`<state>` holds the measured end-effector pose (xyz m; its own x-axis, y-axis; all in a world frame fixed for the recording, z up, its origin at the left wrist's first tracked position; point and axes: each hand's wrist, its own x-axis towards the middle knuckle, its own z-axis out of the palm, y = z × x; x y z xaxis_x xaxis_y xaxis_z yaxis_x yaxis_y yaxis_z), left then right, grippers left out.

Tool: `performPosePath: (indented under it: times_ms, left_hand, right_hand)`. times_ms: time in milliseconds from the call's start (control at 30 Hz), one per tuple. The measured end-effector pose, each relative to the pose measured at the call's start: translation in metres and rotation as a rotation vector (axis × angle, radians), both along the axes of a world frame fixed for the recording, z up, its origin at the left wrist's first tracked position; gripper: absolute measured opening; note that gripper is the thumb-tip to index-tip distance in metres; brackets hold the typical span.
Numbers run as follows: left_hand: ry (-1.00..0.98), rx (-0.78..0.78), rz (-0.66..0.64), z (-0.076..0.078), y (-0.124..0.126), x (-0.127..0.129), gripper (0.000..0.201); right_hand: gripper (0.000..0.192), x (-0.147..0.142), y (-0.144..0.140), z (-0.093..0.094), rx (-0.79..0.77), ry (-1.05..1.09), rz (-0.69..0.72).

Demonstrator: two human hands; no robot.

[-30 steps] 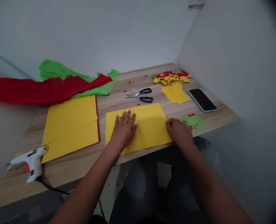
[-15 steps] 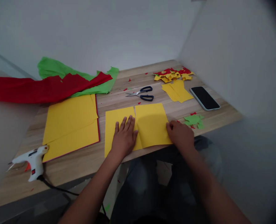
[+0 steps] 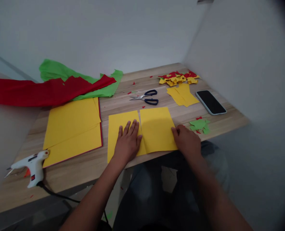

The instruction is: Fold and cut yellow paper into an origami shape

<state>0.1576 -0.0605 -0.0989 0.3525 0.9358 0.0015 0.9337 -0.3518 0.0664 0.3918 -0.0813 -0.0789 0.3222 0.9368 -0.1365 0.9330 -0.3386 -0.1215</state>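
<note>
Left hand (image 3: 128, 144) flat here, fingers slightly apart, on the yellow sheet (image 3: 155, 130) at frame centre; right hand (image 3: 187, 139), fingers clamped on its right edge. Long axis runs left to right, a split narrowing nearward from the far edge. Beyond, scissors (image 3: 142, 96) point left on the tabletop (image 3: 118, 103).

You are looking at a dim, flatly lit scene, the broad pale grey wall (image 3: 108, 32) murky at 12 o'clock. A soft, round-topped shadow darkens the right part of the flat rectangular yellow paper (image 3: 158, 136) near the centre. At 6 o'clock your dark blue-grey trousers (image 3: 147, 189) sink into gloom. Fuzzy-edged black vignetting swallows the corner towards 2 o'clock.
</note>
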Motion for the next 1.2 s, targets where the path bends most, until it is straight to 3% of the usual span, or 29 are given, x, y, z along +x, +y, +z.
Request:
performPosePath:
  times_ms: [200, 400, 833, 1200]
  left_hand:
    - [0.007, -0.016, 0.011, 0.005, -0.012, 0.004, 0.058]
    - [0.035, 0.046, 0.030, -0.001, -0.027, 0.007, 0.059]
    - [0.042, 0.004, 0.042, -0.001, -0.026, 0.006, 0.056]
    - [0.042, 0.012, 0.037, -0.001, -0.026, 0.005, 0.056]
  right_hand:
    - [0.039, 0.002, -0.004, 0.003, -0.026, 0.022, 0.012]
    - [0.039, -0.001, -0.013, 0.001, -0.034, 0.014, 0.005]
    - [0.032, 0.000, -0.024, -0.012, 0.003, -0.019, 0.011]
    - [0.031, -0.002, -0.030, -0.004, -0.031, 0.009, -0.029]
